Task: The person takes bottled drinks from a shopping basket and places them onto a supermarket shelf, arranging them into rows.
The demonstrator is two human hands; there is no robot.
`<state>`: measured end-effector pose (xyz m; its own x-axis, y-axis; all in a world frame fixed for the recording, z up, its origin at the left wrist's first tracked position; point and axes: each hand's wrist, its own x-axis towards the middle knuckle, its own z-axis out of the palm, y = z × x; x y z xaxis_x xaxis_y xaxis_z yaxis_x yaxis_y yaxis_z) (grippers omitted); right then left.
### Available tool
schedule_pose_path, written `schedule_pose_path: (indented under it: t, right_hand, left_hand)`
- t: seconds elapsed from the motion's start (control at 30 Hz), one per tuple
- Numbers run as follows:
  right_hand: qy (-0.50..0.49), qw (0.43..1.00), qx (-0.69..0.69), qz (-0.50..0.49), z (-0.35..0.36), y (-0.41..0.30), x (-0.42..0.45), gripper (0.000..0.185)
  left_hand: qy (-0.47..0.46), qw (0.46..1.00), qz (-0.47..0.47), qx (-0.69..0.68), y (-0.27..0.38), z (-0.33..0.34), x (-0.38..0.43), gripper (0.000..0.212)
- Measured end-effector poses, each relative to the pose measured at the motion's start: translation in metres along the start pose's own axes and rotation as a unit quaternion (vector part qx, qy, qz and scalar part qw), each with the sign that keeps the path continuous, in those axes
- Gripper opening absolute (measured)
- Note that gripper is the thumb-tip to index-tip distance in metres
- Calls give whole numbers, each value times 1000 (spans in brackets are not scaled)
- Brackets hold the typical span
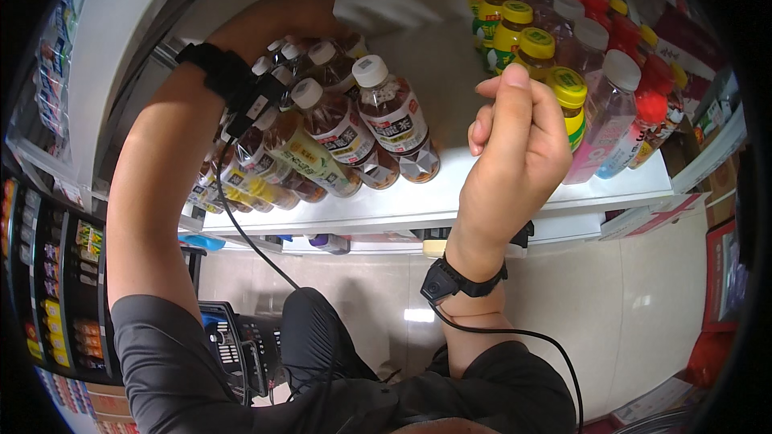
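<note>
My left hand (295, 12) reaches to the back of a white shelf, behind rows of oolong tea bottles (395, 117); its fingers are hidden behind their caps, so what it touches does not show. A green-labelled drink bottle (313, 157) stands among them at the front. My right hand (518, 126) hovers over the shelf's front part with its fingers curled in and no object seen in it. Just beyond it stand yellow-capped bottles (515, 27), and a pink drink bottle (603, 120) is to its right. Both wrists wear black straps with small devices and cables.
The white shelf's front edge (386, 217) runs below both hands. Red-capped bottles (654, 87) crowd the right side. Lower goods, including a purple-labelled bottle (330, 243), show under the shelf. A black device (241, 349) is beside my knee, and a stocked rack (57, 277) stands at left.
</note>
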<state>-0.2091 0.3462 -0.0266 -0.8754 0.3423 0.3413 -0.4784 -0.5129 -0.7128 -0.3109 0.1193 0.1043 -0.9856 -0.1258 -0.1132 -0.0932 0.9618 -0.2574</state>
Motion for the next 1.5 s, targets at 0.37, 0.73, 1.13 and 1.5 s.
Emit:
schedule_pose_path:
  t: [0.37,0.73,1.13,1.5]
  right_hand:
    - [-54,994,-89,-39,13,-1,-24,29]
    - [-612,771,-68,-163,116,35,-142,6]
    - [-902,390,-154,102,138,95,-270,17]
    - [-935,241,-245,83,198,159,-457,55]
  left_hand:
    - [253,949,31,-186,-21,17,-61,46]
    - [291,770,-237,-516,-118,177,-335,19]
    - [-21,688,-689,-228,-43,419,-625,42]
    - [-18,641,-701,-311,-77,426,-580,54]
